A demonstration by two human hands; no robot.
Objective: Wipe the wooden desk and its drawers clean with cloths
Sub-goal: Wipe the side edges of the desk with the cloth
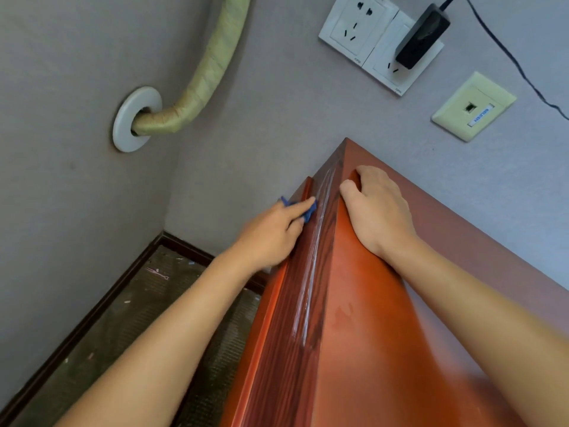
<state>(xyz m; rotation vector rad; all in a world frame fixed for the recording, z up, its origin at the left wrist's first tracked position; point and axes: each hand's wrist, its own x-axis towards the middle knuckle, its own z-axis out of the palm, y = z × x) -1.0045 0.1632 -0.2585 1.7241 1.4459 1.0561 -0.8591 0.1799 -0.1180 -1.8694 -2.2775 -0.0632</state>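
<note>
The reddish-brown polished wooden desk (363, 349) fills the lower right of the head view, its far corner set against a grey textured wall (261, 124); the left hand (274, 232) reaches along the desk's outer side edge near that corner, its fingers curled round a small crumpled blue cloth (309, 211) and pressing it to the moulded edge, with only bits of the cloth showing past the fingers; wet streaks shine along the dark grained edge strip just beside the cloth; the right hand (377, 208) rests palm down on the desk top near the corner, fingers bent over the edge and holding nothing; both forearms are bare. On the wall above the desk sit two white wall sockets (366, 35), a black power adapter (423, 35) plugged into the right-hand one with its thin black cable (511, 57) running off to the right, and a cream data-port plate (474, 106) below them; to the left a pale green tape-wrapped pipe (209, 66) passes into a round white wall collar (123, 131); a dark skirting board (92, 312) borders a worn, littered brownish floor (138, 328) beside the desk.
</note>
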